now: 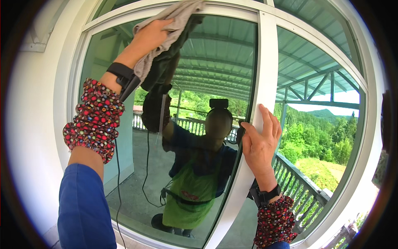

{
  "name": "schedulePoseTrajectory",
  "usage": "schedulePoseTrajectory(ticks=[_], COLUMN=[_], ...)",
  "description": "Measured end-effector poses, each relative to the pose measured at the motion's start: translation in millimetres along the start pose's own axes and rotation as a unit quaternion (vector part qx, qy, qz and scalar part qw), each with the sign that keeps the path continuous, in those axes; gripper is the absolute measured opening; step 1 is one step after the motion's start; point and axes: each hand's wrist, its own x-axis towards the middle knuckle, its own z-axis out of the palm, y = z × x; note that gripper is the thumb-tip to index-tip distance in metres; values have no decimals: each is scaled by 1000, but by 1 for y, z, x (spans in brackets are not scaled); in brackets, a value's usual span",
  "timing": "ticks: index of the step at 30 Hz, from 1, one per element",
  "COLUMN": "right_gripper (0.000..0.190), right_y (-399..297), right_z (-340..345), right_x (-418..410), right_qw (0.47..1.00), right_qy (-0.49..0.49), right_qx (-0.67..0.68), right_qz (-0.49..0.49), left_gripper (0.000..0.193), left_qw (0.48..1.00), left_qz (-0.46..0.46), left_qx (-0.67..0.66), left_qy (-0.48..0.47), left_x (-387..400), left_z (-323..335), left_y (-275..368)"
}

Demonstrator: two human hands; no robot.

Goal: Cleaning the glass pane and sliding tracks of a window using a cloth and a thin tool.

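Observation:
A grey-beige cloth point(183, 18) is bunched under my left hand point(152, 35) near the top of a window pane point(214, 71). Part of the cloth hangs down past my wrist along the glass. My right hand point(261, 140) rests lower down on the white upright frame bar point(268, 71), fingers spread over it and the thumb side at the pane's edge. Both wrists wear black straps, with patterned sleeve cuffs below them. The dark glass mirrors my figure, a green apron and the raised arm.
A white window frame point(140, 12) surrounds the panes, with a pale wall point(34, 124) at the left. A thin black cable point(118, 186) hangs below my left arm. A second pane point(314, 62) at the right shows a balustrade, a metal roof and trees.

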Motion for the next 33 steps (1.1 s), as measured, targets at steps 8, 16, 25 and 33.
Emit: schedulePoseTrajectory(ticks=[8,16,25,33], right_gripper=[18,19,22,20], right_y=[-5,-2,5,10], right_z=[-1,5,11,6], right_x=[2,-2,-8,-15], right_qw=[1000,1000,999,998], right_qy=[2,0,-18,-27], right_qx=[4,-28,-43,-54], right_qz=[-1,-2,1,-4], left_gripper=[47,47,44,47], left_qw=[999,995,991,985], left_qz=[-39,-98,-116,-152], left_qx=[-14,-9,20,53], left_qy=[34,31,68,66], left_x=[-20,-35,-52,-57], left_z=[-21,-37,-43,-39], left_y=[-81,-129,-186,-193])
